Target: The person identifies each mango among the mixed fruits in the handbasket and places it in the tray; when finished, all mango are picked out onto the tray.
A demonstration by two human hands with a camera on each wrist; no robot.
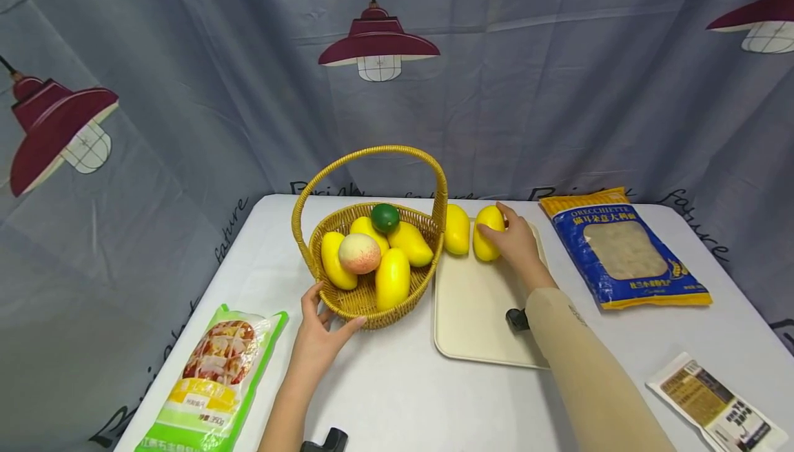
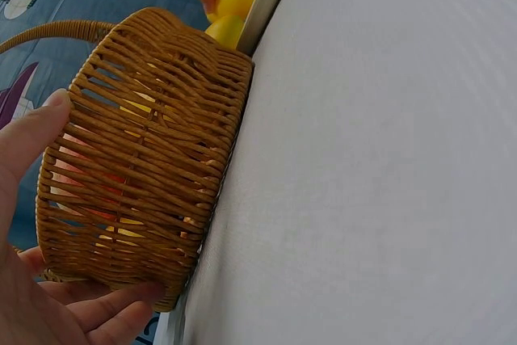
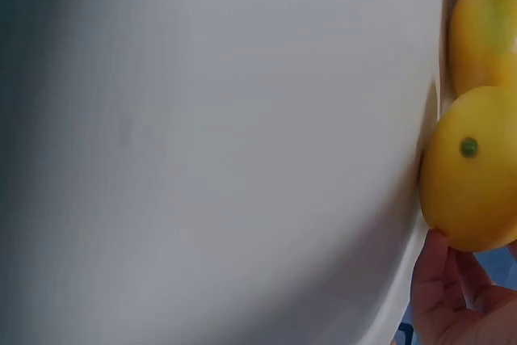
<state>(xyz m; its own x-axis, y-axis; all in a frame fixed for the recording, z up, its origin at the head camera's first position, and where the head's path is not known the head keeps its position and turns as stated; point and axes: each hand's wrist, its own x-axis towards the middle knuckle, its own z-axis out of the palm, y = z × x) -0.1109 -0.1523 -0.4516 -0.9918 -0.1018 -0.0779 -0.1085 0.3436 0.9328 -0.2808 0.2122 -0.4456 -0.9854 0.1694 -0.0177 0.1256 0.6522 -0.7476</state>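
A golden wicker basket with a tall handle stands near the table's middle. Several yellow mangoes, a pinkish peach and a dark green fruit lie in it. My left hand holds the basket's near left side; in the left wrist view its thumb is at the rim and its fingers bend along the wall. At the far end of a cream tray, my right hand grips a mango between thumb and fingers. Another mango lies beside it, towards the basket.
On the left lies a green-edged food bag. Right of the tray is a blue and yellow orecchiette bag, with a small white and brown packet nearer the front. A grey curtain hangs behind the white table.
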